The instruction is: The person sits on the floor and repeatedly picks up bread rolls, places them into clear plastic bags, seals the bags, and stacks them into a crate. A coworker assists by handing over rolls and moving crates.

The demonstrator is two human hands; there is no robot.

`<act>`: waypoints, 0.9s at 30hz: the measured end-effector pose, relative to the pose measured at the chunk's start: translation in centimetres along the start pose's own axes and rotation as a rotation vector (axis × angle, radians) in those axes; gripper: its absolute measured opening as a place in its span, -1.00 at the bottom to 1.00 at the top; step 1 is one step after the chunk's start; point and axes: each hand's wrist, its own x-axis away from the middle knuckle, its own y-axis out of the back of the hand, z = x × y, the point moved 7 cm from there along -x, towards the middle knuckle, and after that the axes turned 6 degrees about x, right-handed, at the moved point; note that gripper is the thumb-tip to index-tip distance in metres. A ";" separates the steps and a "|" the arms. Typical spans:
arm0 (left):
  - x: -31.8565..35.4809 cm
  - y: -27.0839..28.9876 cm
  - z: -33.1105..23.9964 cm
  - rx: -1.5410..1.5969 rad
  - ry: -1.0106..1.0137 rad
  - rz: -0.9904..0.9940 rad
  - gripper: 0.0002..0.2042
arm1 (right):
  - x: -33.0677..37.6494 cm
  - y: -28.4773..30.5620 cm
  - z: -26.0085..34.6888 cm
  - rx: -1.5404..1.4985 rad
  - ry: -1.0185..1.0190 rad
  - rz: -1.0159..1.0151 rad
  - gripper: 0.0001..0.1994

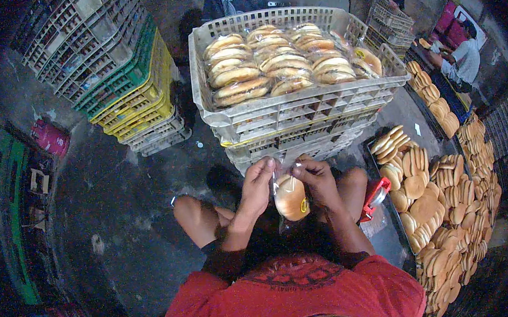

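Observation:
A clear plastic bag with a round bread bun (292,200) inside hangs between my hands, over my lap. My left hand (258,184) pinches the left side of the bag's top edge between thumb and fingers. On the right side of that edge, my right hand (318,181) pinches the plastic the same way. The bun is golden brown with a paler top, and a yellow printed mark shows on the bag. Just beyond my hands stands a grey plastic crate (297,106) filled with bagged buns (286,63), stacked on other crates.
To the right, trays hold many loose buns (419,200). A red tape dispenser (376,199) sits beside my right knee. A tall stack of grey, green and yellow crates (139,90) stands at the left. Other people (463,58) sit farther off, and a pink gas cylinder (50,138) is far left.

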 end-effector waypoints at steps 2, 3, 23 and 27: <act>-0.3 0.5 1.1 0.206 0.087 -0.043 -0.81 | 0.1 0.0 -1.0 -0.066 -0.036 0.025 -0.88; -0.3 0.3 1.9 0.318 0.125 -0.047 -0.80 | 0.2 -0.2 -1.6 -0.100 -0.055 0.045 -0.88; 0.9 -2.6 -0.3 -0.643 -0.548 -0.086 -0.88 | 0.8 2.7 0.7 0.447 0.245 -0.267 -0.90; 0.7 -3.7 -0.1 -0.542 -0.617 -0.062 -0.91 | 0.9 3.2 -0.3 0.144 0.250 -0.356 -0.91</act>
